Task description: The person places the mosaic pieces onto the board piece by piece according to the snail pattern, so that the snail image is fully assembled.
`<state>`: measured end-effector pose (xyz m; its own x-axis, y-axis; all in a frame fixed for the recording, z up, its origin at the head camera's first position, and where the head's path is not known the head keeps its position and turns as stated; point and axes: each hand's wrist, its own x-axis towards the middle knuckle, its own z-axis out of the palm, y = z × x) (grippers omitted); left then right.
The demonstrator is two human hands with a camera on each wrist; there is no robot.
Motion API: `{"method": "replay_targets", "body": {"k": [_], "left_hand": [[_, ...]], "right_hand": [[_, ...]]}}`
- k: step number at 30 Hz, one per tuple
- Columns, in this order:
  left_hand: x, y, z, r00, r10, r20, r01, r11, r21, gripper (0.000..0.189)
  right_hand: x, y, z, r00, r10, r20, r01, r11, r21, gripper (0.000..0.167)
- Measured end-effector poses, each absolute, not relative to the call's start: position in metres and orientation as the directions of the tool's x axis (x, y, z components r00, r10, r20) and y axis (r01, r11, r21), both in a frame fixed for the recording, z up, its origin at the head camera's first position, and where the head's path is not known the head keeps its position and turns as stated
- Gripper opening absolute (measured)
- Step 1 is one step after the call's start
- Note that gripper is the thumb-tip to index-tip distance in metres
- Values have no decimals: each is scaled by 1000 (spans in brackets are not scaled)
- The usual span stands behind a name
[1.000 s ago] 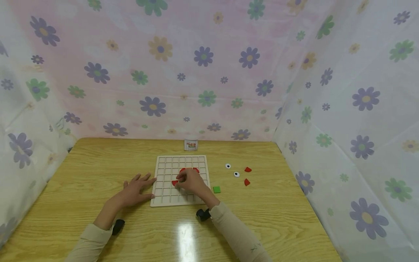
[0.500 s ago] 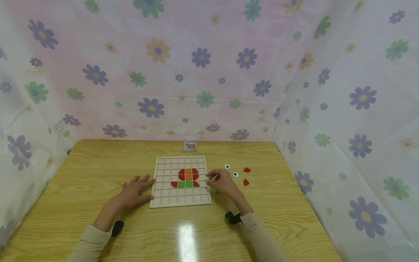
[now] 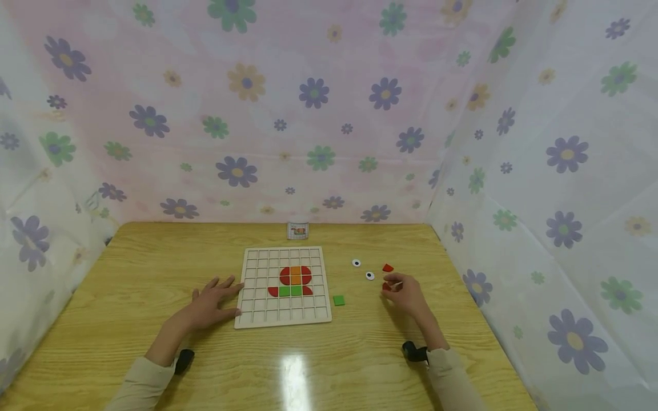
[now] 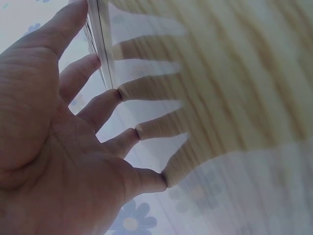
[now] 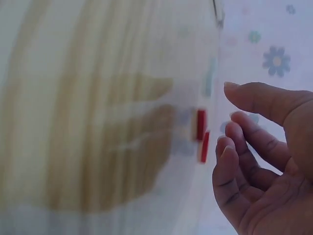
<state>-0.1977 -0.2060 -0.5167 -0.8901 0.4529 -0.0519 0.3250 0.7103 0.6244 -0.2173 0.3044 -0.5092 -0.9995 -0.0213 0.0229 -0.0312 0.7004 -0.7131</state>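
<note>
In the head view my left hand [image 3: 208, 305] lies with fingers spread, its fingertips right at the left edge of a pale wooden grid board [image 3: 257, 315]. The left wrist view shows the thumb against the board's side. Set into the board are red rounded pieces [image 3: 306, 275], orange squares [image 3: 295, 276] and green squares [image 3: 290, 291]. My right hand [image 3: 410, 295] hovers over a red quarter-round piece [image 3: 386, 286], partly hidden by the fingers. In the right wrist view the thumb and curved fingers stand apart with nothing between them, near two red pieces [image 5: 201, 125].
Two white eye discs [image 3: 370, 275] and another red piece [image 3: 388, 268] lie right of the board. A loose green square [image 3: 338, 300] is beside its right edge. Behind the board lies a small picture card [image 3: 297, 231]. Flowered sheets [image 3: 277, 137] enclose the table.
My right hand has left the board and moved right to the loose red pieces, uncovering the coloured pieces in the grid. The left hand has stayed at the board's edge.
</note>
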Motion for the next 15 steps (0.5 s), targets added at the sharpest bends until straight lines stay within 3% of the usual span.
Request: {"method": "replay_targets", "body": {"k": [9, 15], "left_hand": [[-197, -207, -517, -891, 450, -52, 318, 702, 637, 71], [-197, -206, -515, -893, 448, -43, 326, 708, 626, 70]], "right_hand": [[-218, 317, -515, -999, -11, -41, 20, 727, -686, 42], [-220, 315, -513, -998, -20, -51, 20, 738, -674, 33]]}}
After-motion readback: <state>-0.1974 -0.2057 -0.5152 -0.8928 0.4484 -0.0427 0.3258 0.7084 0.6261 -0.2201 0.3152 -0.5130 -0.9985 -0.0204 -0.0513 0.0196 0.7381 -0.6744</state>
